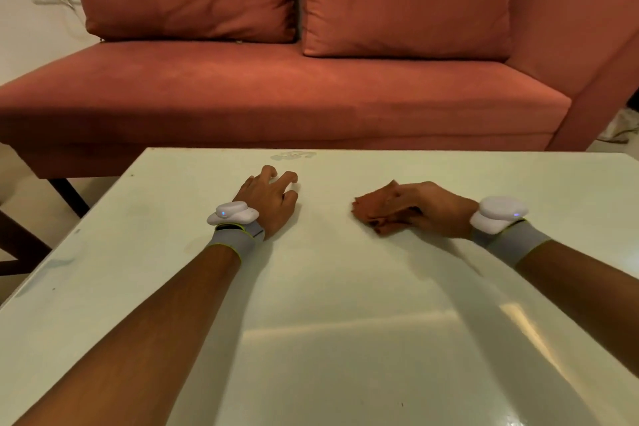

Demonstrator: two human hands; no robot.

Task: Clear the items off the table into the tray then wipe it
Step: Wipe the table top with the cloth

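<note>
A glossy white table (328, 287) fills the lower part of the view. My right hand (435, 207) is shut on a folded reddish-brown cloth (377, 207) and presses it flat against the tabletop right of centre. My left hand (271, 195) rests on the table left of centre, its fingers spread and bent, holding nothing. The two hands lie a short way apart, both in the far half of the table. No tray shows in the view.
A red sofa (276, 97) with two back cushions stands just beyond the table's far edge. A faint smear (292, 156) marks the table near that edge. A dark wooden leg (69, 197) shows at the left.
</note>
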